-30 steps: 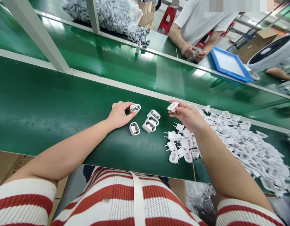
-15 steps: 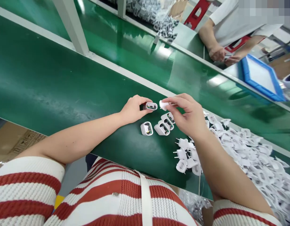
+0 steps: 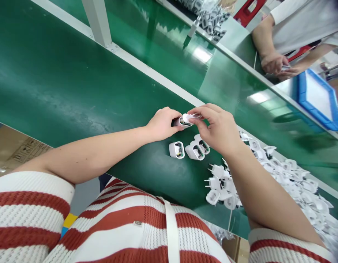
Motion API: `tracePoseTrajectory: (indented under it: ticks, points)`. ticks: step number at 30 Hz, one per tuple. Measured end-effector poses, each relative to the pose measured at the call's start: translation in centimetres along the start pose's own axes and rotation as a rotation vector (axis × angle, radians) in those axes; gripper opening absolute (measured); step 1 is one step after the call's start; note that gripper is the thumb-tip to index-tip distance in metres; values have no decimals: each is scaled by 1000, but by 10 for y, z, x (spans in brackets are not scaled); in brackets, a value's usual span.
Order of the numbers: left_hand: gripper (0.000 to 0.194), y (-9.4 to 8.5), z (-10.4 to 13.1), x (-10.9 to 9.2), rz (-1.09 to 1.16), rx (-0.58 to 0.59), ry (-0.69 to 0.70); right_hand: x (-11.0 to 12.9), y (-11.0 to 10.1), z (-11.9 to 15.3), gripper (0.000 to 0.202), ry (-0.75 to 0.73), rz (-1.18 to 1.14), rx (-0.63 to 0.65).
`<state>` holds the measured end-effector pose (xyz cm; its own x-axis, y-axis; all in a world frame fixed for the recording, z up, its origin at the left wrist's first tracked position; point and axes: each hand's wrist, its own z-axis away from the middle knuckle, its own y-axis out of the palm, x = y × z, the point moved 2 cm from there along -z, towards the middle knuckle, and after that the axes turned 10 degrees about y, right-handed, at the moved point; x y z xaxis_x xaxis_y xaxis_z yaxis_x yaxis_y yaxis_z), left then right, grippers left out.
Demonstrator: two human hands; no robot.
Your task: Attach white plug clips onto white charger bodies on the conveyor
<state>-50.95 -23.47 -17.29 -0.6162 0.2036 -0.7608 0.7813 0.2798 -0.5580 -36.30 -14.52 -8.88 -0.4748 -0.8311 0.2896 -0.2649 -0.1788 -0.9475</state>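
Note:
My left hand (image 3: 165, 124) is closed round a white charger housing (image 3: 181, 123), its open end with the circuit board facing right. Pinched in the fingers of my right hand (image 3: 217, 126) is a white plug cap (image 3: 187, 117) with pins, held at the housing's open end; whether it is seated I cannot tell. Just below stand more open housings, one (image 3: 176, 150) apart on the left and a close group (image 3: 195, 151) beside it. A small cluster of plug caps (image 3: 213, 183) lies under my right forearm.
A large heap of white plug caps (image 3: 295, 179) spreads along the right. Beyond the pale rail (image 3: 155, 75) runs a glossy green surface, with a post (image 3: 99, 25) rising at left. Across it are a co-worker's hands (image 3: 275, 65), a blue tray (image 3: 317, 100) and piled parts (image 3: 210, 22).
The plug cap in my right hand has moved left onto the housing's open end; a gap lay between them before. The camera view has shifted slightly.

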Motion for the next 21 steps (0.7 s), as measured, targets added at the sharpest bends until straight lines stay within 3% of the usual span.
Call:
tracePoseTrajectory:
  ticks: [12, 21]
  points:
    - [19, 0, 0, 0, 0, 3, -6, 2, 2, -5, 26, -18, 112, 56]
    - [15, 1, -1, 1, 0, 6, 4, -3, 6, 1, 23, 10, 88, -19]
